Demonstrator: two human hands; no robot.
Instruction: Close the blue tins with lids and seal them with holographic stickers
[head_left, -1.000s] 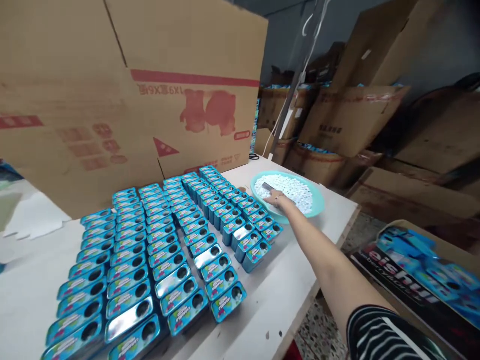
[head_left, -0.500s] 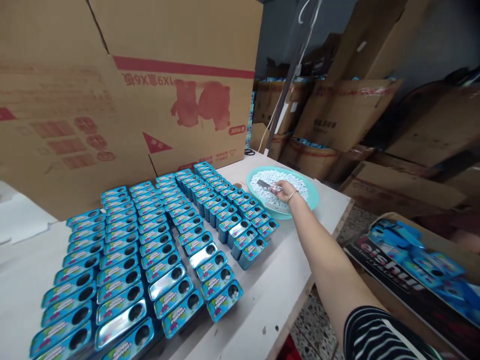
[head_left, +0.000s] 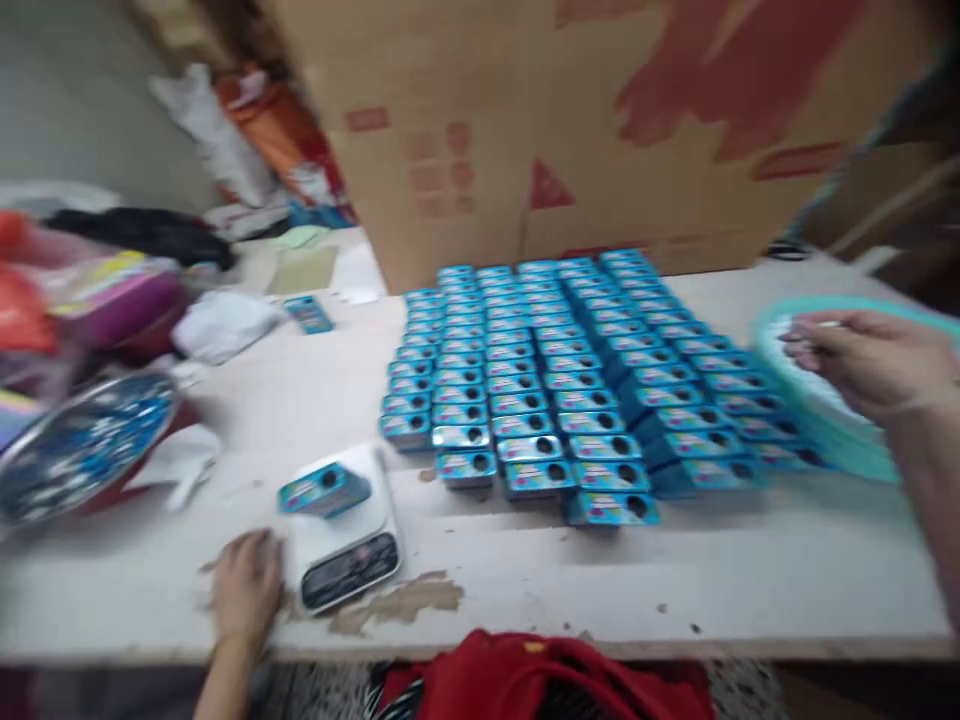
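My left hand (head_left: 246,588) lies on the table, fingers loose and holding nothing, just left of a white digital scale (head_left: 367,515). On that scale's plate lies a blue candy box (head_left: 324,490) with a round dark hole in its top. My right hand (head_left: 874,360) is blurred, over the near rim of a turquoise basin (head_left: 855,450). Its fingers are pinched together; what is between them cannot be made out. White candies (head_left: 821,385) show inside the basin. Rows of blue candy boxes (head_left: 529,405) with holes upward stand between my hands.
A large cardboard box (head_left: 480,230) rises behind the rows. At left stand a bowl of blue and silver pieces (head_left: 97,440), a crumpled white cloth (head_left: 225,325) and colourful bags (head_left: 97,300). A single blue box (head_left: 308,314) lies farther back. Red fabric (head_left: 555,680) is at the front edge.
The view has swung left, bringing my left hand, the scale and the bowl into sight. My right hand has come back from the middle of the basin; the grey scoop in it no longer shows clearly.
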